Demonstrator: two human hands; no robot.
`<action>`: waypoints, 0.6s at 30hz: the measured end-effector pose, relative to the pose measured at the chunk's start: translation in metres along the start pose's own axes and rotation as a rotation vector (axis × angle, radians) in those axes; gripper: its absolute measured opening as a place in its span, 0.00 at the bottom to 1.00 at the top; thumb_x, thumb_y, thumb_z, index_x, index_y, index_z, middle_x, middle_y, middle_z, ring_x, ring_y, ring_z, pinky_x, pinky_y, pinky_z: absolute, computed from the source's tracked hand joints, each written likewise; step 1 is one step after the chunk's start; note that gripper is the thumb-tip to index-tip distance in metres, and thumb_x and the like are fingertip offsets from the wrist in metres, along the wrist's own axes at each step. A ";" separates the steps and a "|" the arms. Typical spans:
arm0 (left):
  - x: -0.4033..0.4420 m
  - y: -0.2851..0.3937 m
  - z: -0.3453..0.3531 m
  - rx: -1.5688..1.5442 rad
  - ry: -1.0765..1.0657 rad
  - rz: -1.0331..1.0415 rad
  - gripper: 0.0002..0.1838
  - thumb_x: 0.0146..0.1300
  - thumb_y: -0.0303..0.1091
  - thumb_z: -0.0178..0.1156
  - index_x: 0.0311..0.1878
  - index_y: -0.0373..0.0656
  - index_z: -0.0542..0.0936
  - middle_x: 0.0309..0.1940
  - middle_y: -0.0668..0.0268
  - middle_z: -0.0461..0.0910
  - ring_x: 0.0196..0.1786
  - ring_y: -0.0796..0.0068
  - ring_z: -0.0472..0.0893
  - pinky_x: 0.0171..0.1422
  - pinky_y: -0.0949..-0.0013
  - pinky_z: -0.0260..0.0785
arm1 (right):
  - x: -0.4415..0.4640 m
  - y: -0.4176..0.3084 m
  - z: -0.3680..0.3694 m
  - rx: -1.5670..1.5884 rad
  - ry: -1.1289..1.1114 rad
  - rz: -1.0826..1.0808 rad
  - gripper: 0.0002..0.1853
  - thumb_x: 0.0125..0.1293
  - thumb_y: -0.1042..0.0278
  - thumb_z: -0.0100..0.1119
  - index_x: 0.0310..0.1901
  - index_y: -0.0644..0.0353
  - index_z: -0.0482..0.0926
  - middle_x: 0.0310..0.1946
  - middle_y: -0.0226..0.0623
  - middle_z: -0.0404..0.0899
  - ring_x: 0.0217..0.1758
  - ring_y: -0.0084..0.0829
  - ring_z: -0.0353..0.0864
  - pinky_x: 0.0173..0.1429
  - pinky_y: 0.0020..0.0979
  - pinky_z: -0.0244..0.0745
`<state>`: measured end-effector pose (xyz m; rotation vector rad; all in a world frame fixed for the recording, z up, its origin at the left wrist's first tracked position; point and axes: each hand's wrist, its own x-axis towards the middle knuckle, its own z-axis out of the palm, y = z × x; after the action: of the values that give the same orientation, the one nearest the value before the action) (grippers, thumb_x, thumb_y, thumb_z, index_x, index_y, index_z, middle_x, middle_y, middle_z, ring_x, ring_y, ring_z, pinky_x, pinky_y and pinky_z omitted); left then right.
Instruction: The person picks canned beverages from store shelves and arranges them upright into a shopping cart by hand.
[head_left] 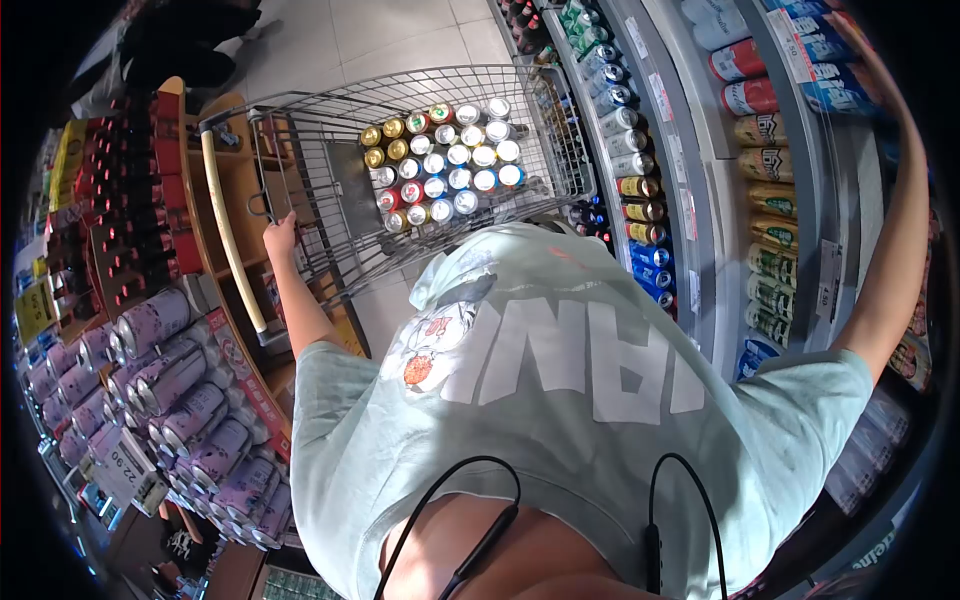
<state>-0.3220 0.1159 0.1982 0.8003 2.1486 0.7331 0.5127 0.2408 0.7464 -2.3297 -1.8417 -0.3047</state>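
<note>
Supermarket shelving (663, 110) surrounds the left hand (281, 238), clasping a shopping cart (350, 190). Right hand (853, 38), beside blue-labelled drinks (838, 92): grip unclear.

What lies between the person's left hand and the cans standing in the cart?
Wire mesh and a grey panel lie between the left hand and the cans, as the head view shows.

Supermarket aisle (395, 35): left fingers (284, 228) on a wire shopping cart (345, 100) loaded with drink cans (433, 163); behind them, stacked purple cans (192, 418) with a price card (125, 466); across the cart from them, shelves (709, 170) of drinks (750, 97) bearing price labels (790, 45).
</note>
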 end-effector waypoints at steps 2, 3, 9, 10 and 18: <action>0.015 -0.002 0.002 -0.022 -0.006 0.006 0.17 0.64 0.42 0.70 0.27 0.39 0.81 0.24 0.64 0.83 0.22 0.75 0.82 0.29 0.70 0.74 | -0.004 -0.015 -0.010 0.096 -0.121 0.068 0.40 0.60 0.42 0.75 0.67 0.60 0.76 0.59 0.50 0.83 0.58 0.39 0.84 0.63 0.35 0.76; 0.028 -0.014 0.005 -0.052 -0.007 0.002 0.18 0.63 0.44 0.71 0.27 0.38 0.81 0.24 0.64 0.83 0.23 0.74 0.82 0.30 0.69 0.75 | 0.000 -0.018 -0.007 0.109 -0.142 0.091 0.39 0.61 0.44 0.75 0.65 0.66 0.78 0.57 0.48 0.85 0.55 0.37 0.86 0.60 0.34 0.78; 0.075 -0.032 0.013 0.197 0.054 0.010 0.23 0.57 0.50 0.71 0.33 0.34 0.84 0.30 0.57 0.86 0.35 0.61 0.85 0.45 0.59 0.77 | 0.000 -0.040 0.000 0.074 -0.067 -0.048 0.40 0.57 0.42 0.77 0.63 0.66 0.80 0.58 0.53 0.83 0.58 0.45 0.84 0.64 0.41 0.77; 0.078 -0.031 0.015 0.196 0.039 0.004 0.23 0.57 0.49 0.71 0.34 0.34 0.84 0.32 0.56 0.86 0.36 0.61 0.86 0.46 0.58 0.77 | 0.005 -0.030 0.011 0.074 -0.043 -0.034 0.40 0.57 0.42 0.77 0.64 0.65 0.79 0.57 0.53 0.84 0.58 0.45 0.84 0.65 0.40 0.76; 0.053 0.013 0.029 -0.042 -0.030 -0.083 0.15 0.61 0.41 0.66 0.35 0.35 0.80 0.28 0.64 0.82 0.28 0.72 0.83 0.34 0.66 0.75 | 0.059 0.094 -0.005 -0.076 -0.350 -0.308 0.34 0.70 0.73 0.51 0.78 0.63 0.58 0.78 0.43 0.58 0.82 0.33 0.56 0.85 0.35 0.45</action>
<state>-0.3245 0.1697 0.1680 0.6922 2.1191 0.7170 0.6171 0.2734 0.7665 -2.2556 -2.3990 0.0027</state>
